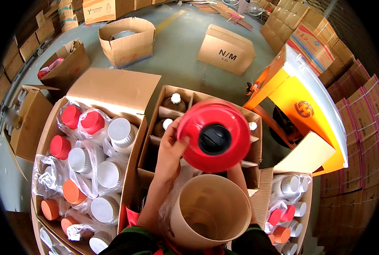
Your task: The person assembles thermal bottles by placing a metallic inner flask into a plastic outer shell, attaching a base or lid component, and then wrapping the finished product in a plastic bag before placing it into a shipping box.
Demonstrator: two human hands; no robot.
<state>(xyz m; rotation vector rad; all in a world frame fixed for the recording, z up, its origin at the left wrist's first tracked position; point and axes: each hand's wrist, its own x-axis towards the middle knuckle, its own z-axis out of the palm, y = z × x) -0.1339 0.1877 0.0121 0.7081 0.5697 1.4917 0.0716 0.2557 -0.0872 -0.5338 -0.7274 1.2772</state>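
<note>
A round red lid [198,159] with a black knob [215,140] in its centre is held up in front of me, slightly blurred. My left hand [172,148] is closed on its left edge, thumb on top. My right hand [235,170] is under the lid's lower right; its fingers are hidden. Below the lid, close to my body, an open-topped beige plastic tub [245,208] stands between my forearms. Clear plastic film [178,182] clings to the tub's left side.
Behind the lid is a divided carton [149,159] holding white-capped brown bottles [176,102]. On the left, a carton [132,178] holds bagged containers with white, red and orange caps. Another such carton [306,212] is at right, beside an orange machine [300,102]. Boxes [225,50] stand beyond.
</note>
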